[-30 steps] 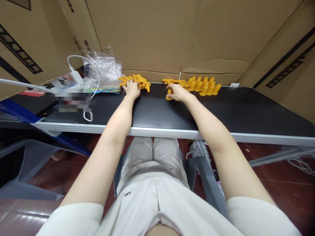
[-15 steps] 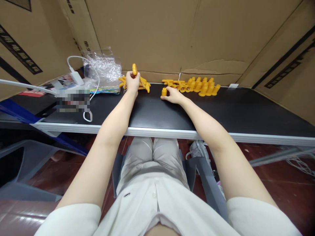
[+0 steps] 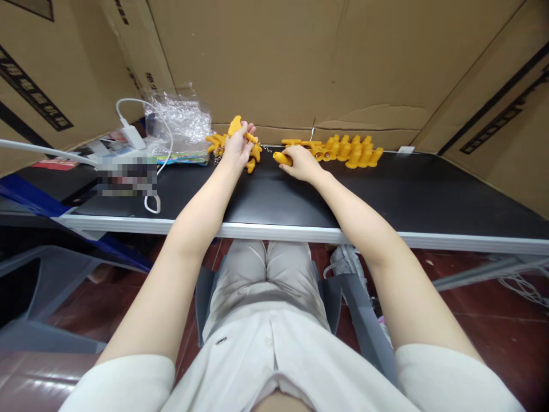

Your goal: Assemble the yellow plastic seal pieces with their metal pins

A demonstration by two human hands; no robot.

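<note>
My left hand (image 3: 238, 150) is closed around a yellow corkscrew (image 3: 235, 125), its handle rising above the fingers. The thin metal spiral points right. In my right hand (image 3: 304, 165) is a hollow yellow sleeve (image 3: 281, 158), tilted so that one end faces left towards the spiral; the two parts look apart. Under and beside my left hand lies a pile of yellow corkscrews (image 3: 254, 158) with metal spirals. Past my right hand several yellow sleeves (image 3: 364, 154) stand in rows, while some nearer ones lie on their sides. My fingers hide part of both held pieces.
Clear plastic bags (image 3: 178, 123) lie on colourful packets at the left, near a white charger with a cable (image 3: 136, 137). Cardboard walls (image 3: 266, 63) enclose the black table (image 3: 274, 197) at back and sides. A pale metal edge (image 3: 283, 231) runs along the front.
My left hand has turned, bringing the corkscrew's spiral round to point right. My right hand has tipped the sleeve from upright to lying towards the left.
</note>
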